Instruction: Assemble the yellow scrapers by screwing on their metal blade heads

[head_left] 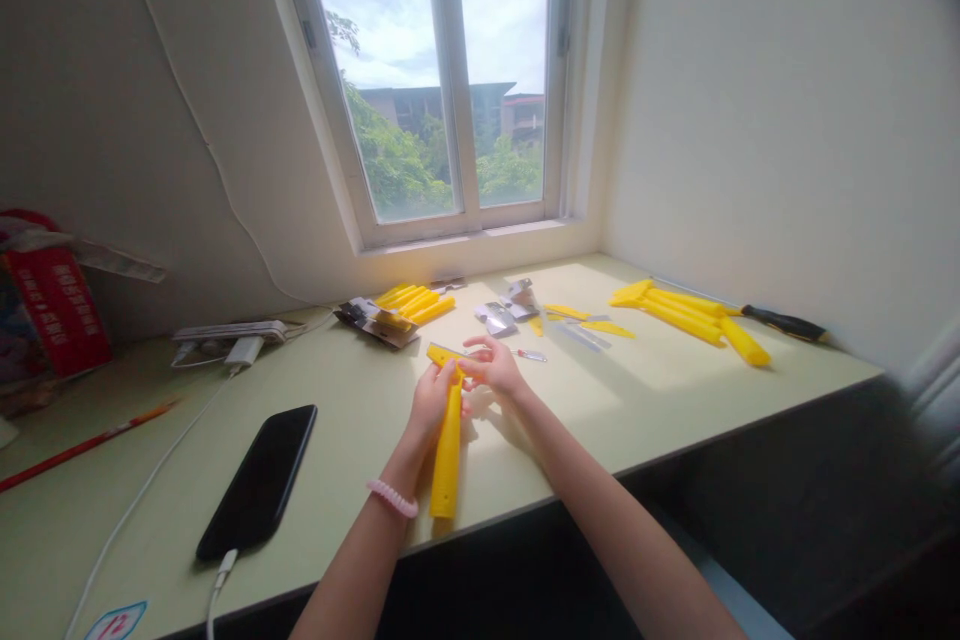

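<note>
1. A yellow tool (447,440) is held by the middle of the worktop's near edge (360,480), its head pointing toward the far edge.
2. Its neck is closed on by the left hand (432,394); the right hand (496,367) is half curled at the head, but whether anything is pinched there cannot be told.
3. It is judged light, stiff and fairly smooth, best gripped by the handle.
4. Beyond, packets (496,318) and yellow strips (609,328) are scattered, limiting space; yellow handles (431,308) are heaped toward the far edge.
5. A screwdriver (784,322) is left near the right corner, a phone (259,485) toward the near-left corner, both clear of the hands.
</note>
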The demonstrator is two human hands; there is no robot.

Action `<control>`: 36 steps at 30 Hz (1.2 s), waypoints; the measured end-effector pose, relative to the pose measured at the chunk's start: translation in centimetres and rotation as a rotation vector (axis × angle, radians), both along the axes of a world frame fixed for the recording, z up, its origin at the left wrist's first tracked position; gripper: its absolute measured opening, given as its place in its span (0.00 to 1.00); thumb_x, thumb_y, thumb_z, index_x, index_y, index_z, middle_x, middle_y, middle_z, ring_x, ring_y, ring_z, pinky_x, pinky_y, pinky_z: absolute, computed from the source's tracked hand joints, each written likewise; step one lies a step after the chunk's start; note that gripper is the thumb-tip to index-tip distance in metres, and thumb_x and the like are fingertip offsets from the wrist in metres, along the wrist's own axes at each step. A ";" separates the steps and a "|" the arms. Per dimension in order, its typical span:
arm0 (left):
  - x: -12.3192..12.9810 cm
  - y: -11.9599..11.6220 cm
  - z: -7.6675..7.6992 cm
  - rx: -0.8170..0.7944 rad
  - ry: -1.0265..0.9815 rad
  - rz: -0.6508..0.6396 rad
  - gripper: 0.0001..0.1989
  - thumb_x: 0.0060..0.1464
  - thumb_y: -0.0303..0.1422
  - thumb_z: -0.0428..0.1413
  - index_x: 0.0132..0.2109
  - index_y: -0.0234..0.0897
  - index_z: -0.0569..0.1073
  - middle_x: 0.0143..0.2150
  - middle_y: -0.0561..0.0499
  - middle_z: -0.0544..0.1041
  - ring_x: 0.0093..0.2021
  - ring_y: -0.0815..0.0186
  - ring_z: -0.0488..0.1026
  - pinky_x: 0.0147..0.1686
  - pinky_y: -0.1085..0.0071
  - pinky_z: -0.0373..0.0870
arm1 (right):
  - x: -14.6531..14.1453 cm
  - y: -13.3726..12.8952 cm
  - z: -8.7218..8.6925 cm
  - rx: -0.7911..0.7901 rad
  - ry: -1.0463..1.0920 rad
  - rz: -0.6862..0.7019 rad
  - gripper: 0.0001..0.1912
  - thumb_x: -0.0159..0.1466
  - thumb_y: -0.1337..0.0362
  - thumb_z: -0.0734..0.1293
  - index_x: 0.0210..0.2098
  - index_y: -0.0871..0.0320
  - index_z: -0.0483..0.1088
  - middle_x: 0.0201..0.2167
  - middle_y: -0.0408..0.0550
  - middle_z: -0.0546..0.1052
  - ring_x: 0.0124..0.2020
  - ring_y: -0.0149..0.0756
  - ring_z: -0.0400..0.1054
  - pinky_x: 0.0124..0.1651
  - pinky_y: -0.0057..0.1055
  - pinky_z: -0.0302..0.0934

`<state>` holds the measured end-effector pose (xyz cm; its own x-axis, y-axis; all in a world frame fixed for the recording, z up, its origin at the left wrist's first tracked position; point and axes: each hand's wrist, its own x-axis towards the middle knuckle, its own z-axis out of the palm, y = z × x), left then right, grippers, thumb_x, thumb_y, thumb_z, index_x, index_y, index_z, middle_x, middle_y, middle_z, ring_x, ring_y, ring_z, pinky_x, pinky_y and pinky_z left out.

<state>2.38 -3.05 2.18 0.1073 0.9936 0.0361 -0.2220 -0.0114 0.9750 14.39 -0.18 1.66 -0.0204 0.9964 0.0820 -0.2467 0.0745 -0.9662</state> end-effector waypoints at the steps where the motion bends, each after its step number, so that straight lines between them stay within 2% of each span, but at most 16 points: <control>1: 0.0 0.0 0.0 0.019 0.011 -0.003 0.16 0.50 0.43 0.55 0.36 0.34 0.66 0.22 0.53 0.71 0.13 0.72 0.64 0.14 0.75 0.60 | 0.0 0.0 0.0 -0.024 -0.001 0.002 0.19 0.46 0.69 0.73 0.37 0.56 0.67 0.23 0.40 0.71 0.20 0.28 0.66 0.22 0.26 0.62; 5: -0.3 0.3 -0.2 0.052 0.021 0.025 0.14 0.51 0.42 0.53 0.33 0.34 0.65 0.19 0.54 0.69 0.12 0.72 0.63 0.13 0.75 0.58 | -0.1 -0.2 0.4 -0.092 -0.004 -0.003 0.18 0.47 0.71 0.73 0.37 0.57 0.70 0.23 0.41 0.72 0.22 0.28 0.67 0.23 0.24 0.61; 11: -0.4 0.4 -0.4 0.083 -0.002 0.021 0.14 0.50 0.42 0.53 0.32 0.34 0.65 0.18 0.54 0.69 0.13 0.72 0.62 0.13 0.75 0.57 | -0.2 -0.6 1.0 -0.100 -0.007 0.047 0.08 0.49 0.69 0.71 0.30 0.59 0.72 0.26 0.44 0.75 0.25 0.28 0.68 0.29 0.25 0.63; 16: -0.4 0.2 -0.2 0.090 -0.009 0.030 0.15 0.49 0.43 0.53 0.31 0.33 0.66 0.18 0.53 0.69 0.13 0.72 0.62 0.13 0.75 0.57 | -0.1 -0.9 1.3 -0.111 0.034 0.049 0.06 0.48 0.69 0.70 0.28 0.59 0.73 0.27 0.45 0.75 0.27 0.29 0.68 0.31 0.26 0.62; 22: -0.4 0.3 -0.1 0.064 -0.030 0.024 0.16 0.47 0.45 0.54 0.30 0.34 0.65 0.18 0.53 0.69 0.12 0.71 0.62 0.12 0.75 0.55 | -0.1 -0.8 1.3 -0.142 0.046 0.044 0.08 0.48 0.68 0.72 0.28 0.61 0.74 0.24 0.45 0.74 0.23 0.28 0.67 0.29 0.27 0.61; 29: -0.4 0.7 -0.4 0.061 -0.022 0.006 0.16 0.48 0.44 0.53 0.30 0.33 0.65 0.18 0.52 0.70 0.11 0.72 0.61 0.12 0.76 0.55 | -0.2 -0.3 0.9 -0.105 0.040 0.011 0.08 0.46 0.68 0.72 0.27 0.62 0.72 0.22 0.45 0.74 0.21 0.27 0.65 0.25 0.25 0.58; 36: -0.2 0.1 0.5 0.005 -0.015 0.025 0.15 0.45 0.43 0.55 0.28 0.33 0.65 0.17 0.52 0.69 0.11 0.72 0.61 0.11 0.76 0.54 | -0.2 -0.2 0.9 -0.091 0.017 0.011 0.06 0.47 0.68 0.71 0.25 0.60 0.71 0.21 0.44 0.74 0.19 0.26 0.64 0.23 0.24 0.57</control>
<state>2.14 -2.97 2.67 0.0814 0.9958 0.0425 -0.2358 -0.0222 0.9716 14.23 -0.34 2.58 -0.0309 0.9995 -0.0080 -0.2638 -0.0159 -0.9644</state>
